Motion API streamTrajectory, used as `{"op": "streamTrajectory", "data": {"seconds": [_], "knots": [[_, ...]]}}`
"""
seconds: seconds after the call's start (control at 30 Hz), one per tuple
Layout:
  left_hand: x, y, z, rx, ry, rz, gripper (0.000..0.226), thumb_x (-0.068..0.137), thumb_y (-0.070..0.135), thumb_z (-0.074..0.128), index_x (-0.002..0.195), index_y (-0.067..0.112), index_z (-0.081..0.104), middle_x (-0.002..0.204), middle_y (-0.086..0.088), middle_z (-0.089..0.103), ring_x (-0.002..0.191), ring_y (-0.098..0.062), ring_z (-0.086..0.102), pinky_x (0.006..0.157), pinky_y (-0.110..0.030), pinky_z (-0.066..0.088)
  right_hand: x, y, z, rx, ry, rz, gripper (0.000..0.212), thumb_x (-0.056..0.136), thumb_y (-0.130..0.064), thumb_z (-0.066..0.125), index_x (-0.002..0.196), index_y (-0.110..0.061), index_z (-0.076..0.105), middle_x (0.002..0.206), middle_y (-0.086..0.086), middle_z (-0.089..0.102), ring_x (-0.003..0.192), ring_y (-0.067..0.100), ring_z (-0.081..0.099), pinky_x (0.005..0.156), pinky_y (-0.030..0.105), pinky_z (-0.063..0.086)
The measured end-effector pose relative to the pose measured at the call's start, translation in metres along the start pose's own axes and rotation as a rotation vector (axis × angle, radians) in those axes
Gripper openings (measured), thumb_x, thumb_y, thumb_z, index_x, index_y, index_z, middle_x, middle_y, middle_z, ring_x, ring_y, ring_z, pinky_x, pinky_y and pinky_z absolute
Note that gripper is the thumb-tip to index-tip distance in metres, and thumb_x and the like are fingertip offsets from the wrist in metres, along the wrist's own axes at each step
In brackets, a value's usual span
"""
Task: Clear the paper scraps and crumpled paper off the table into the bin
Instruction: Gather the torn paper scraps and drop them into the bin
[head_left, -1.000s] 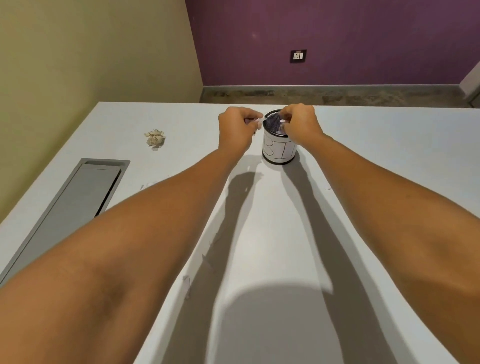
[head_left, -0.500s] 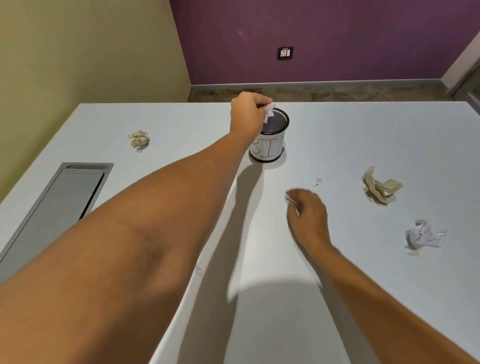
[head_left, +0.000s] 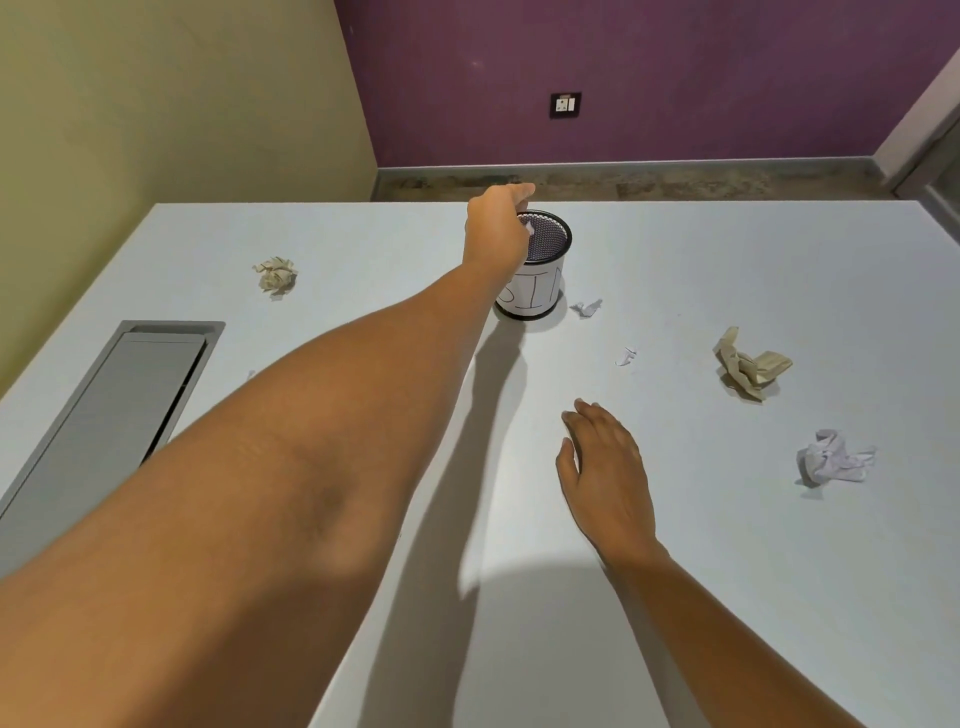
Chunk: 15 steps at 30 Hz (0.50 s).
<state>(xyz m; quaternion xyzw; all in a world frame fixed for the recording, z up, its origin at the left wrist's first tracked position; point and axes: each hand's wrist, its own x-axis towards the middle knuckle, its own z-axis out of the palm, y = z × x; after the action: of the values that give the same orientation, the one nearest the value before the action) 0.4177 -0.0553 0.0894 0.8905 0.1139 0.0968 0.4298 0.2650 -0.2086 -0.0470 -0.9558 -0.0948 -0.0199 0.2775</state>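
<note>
A small black mesh bin (head_left: 540, 293) with a white paper label stands at the far middle of the table (head_left: 727, 597). My left hand (head_left: 496, 231) is over its left rim with the fingers spread, and a white scrap (head_left: 529, 228) shows just below it in the bin's mouth. My right hand (head_left: 605, 470) hovers flat and empty over the table's middle. A white scrap (head_left: 587, 307) lies right of the bin, a tiny one (head_left: 626, 357) nearer. Beige crumpled paper (head_left: 750, 364) and white crumpled paper (head_left: 834, 458) lie at the right, a beige ball (head_left: 277, 274) at the left.
A grey recessed cable hatch (head_left: 124, 415) is set into the table near its left edge. The table's far edge runs just behind the bin, with floor and a purple wall beyond.
My left hand's fingers have spread over the bin and the scrap it pinched now sits in the bin's mouth. My right hand has flattened out. A white scrap now lies right of the bin.
</note>
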Motion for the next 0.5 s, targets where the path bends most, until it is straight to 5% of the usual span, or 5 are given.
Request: {"op": "streamTrajectory", "data": {"seconds": [0.23,0.5], "knots": [[-0.005,0.001,-0.001,0.006,-0.026,0.031,0.069,0.076,-0.028,0.030,0.135,0.005,0.043,0.136,-0.016,0.052,0.128,-0.026,0.047,0.109,-0.036,0.039,-0.001,-0.001,0.001,-0.055,0.018,-0.015,0.032,0.093,-0.014,0.046,0.124,-0.010,0.055,0.139,0.007,0.051,0.133,0.022,0.042,0.112,0.038,0.031],[-0.040,-0.024,-0.001,0.010,0.064,0.020,0.047,0.087,-0.011,0.040,0.130,0.006,0.051,0.134,-0.013,0.056,0.127,-0.024,0.049,0.108,-0.028,0.034,-0.002,-0.002,0.000,-0.089,0.024,-0.033,0.033,0.094,-0.014,0.045,0.124,-0.008,0.054,0.138,0.009,0.051,0.132,0.023,0.042,0.112,0.038,0.032]]}}
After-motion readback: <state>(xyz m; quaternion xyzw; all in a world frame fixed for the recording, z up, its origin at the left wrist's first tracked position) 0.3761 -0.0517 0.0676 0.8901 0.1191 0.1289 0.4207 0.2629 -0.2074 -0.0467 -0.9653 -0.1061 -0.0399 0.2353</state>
